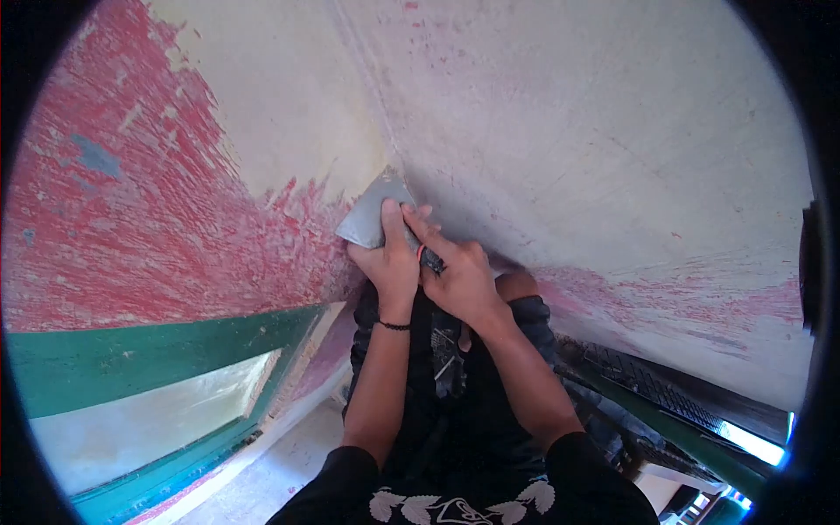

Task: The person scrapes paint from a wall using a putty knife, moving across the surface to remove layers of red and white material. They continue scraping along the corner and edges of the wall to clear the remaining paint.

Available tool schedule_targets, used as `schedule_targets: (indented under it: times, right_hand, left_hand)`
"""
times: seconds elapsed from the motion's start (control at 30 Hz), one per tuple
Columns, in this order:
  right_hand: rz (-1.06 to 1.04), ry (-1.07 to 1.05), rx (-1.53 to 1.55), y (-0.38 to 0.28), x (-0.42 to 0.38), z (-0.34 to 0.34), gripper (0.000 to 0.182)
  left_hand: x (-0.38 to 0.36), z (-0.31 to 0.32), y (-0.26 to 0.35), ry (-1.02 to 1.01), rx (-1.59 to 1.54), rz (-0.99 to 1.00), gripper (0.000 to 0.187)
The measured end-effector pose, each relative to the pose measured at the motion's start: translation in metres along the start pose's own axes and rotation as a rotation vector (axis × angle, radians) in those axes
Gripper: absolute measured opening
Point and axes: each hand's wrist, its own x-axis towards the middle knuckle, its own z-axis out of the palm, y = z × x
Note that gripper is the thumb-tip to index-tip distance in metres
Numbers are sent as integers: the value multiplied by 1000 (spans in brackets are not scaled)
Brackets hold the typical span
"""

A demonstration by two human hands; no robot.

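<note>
A flat grey scraper blade (372, 210) lies against the wall near the corner, its tip pointing up to the corner line. My left hand (394, 267) is closed on the scraper, with the thumb pressed flat along the blade. My right hand (459, 276) wraps the dark handle (431, 260) from the other side, its index finger reaching onto the blade. The wall on the left (157, 201) has scratched red paint with a pale area above it. On the right, the wall (612, 149) is mostly pale with faint pink traces.
A green window frame (157, 346) with a pale pane is at the lower left. Below my hands are my knees in dark clothing. A dark mesh-like surface (647, 381) and a green bar (709, 455) run along the lower right.
</note>
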Motion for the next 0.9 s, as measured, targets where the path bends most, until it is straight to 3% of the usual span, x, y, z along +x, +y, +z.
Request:
schedule_targets:
  times: [0.43,0.57,0.77,0.9]
  right_hand:
    - [-6,30,63,-3,-10,3,79]
    - [77,-62,57,0,-2,-5,79]
    - [-9,84,91,3,-8,12,80]
    - [81,-11,25,5,-2,-3,80]
  left_hand:
    - [-4,-10,-1,-26,50,-25,33]
    - [-2,-6,-7,-10,31,-9,32]
    - [-2,-7,-6,-13,68,-13,31]
    - [-3,7,0,-10,117,52,33]
